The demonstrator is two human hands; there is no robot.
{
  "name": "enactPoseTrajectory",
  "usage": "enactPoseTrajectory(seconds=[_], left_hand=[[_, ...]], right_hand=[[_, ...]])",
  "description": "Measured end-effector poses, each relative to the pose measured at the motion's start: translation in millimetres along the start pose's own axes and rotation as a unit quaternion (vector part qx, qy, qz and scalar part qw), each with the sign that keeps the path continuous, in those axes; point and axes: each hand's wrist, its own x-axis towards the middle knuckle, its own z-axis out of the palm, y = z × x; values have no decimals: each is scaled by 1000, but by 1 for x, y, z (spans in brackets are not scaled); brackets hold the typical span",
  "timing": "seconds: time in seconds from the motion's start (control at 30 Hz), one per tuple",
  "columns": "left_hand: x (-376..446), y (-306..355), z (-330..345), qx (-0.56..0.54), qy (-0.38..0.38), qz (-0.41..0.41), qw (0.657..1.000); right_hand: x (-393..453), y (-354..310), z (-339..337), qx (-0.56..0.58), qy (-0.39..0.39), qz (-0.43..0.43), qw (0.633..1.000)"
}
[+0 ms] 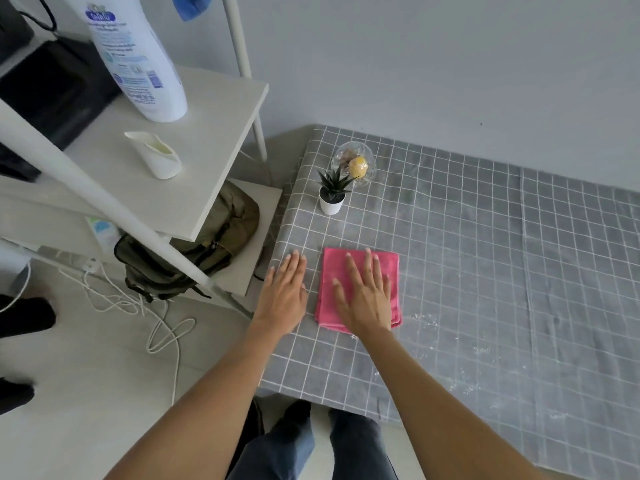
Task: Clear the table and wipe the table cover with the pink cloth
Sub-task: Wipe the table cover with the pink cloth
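- Nearest to me, my 2 forearms reach out over the near edge of the tabletop, my dark trousers below them.
- My left hand [284, 295] lies flat on the grey checked table cover [467, 271], right at its left edge, grip spread wide, fingers straight, holding nothing.
- My right hand [363, 296] presses palm-down on the pink cloth [360, 268], grip spread too, fingers fanned across the fabric, not pinching it.
- The pink cloth is folded into a rectangle, lying flat on the cover near the front-left corner, just beside my left hand.
- Pale specks and smears [467, 368] dot the cover to the right of the cloth.
- Farther back, a small potted plant [332, 194] in a white pot stands upright near the left edge.
- Just behind it, touching or nearly so, a clear glass bowl [355, 162] holds a yellow ball-like thing.
- Off to the left, a white shelf unit [194, 140] carries a tall white bottle [138, 57] and a small white cup [156, 154].
- A green backpack [194, 251] sits on the lower shelf, white cables on the floor beside it.
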Motion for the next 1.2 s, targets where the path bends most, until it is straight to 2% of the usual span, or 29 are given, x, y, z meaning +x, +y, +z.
enactPoseTrajectory(seconds=[0.23, 0.6, 0.77, 0.93, 1.0, 1.2], left_hand=[[-4, -7, 21, -22, 79, 10, 997], [-3, -6, 18, -37, 79, 8, 996], [-3, -7, 20, -38, 86, 5, 996], [-2, -9, 24, -31, 92, 4, 995], [-2, -9, 24, -31, 93, 4, 995], [-2, -9, 24, -33, 89, 9, 995]], right_hand=[[9, -12, 29, -59, 12, 42, 997], [5, 6, 22, -70, 20, 33, 997], [-11, 57, 6, -54, 39, 171, 983], [-15, 33, 15, 18, 89, 265, 960], [-18, 15, 22, 1, 76, 247, 966], [-42, -31, 45, -36, 20, 58, 997]])
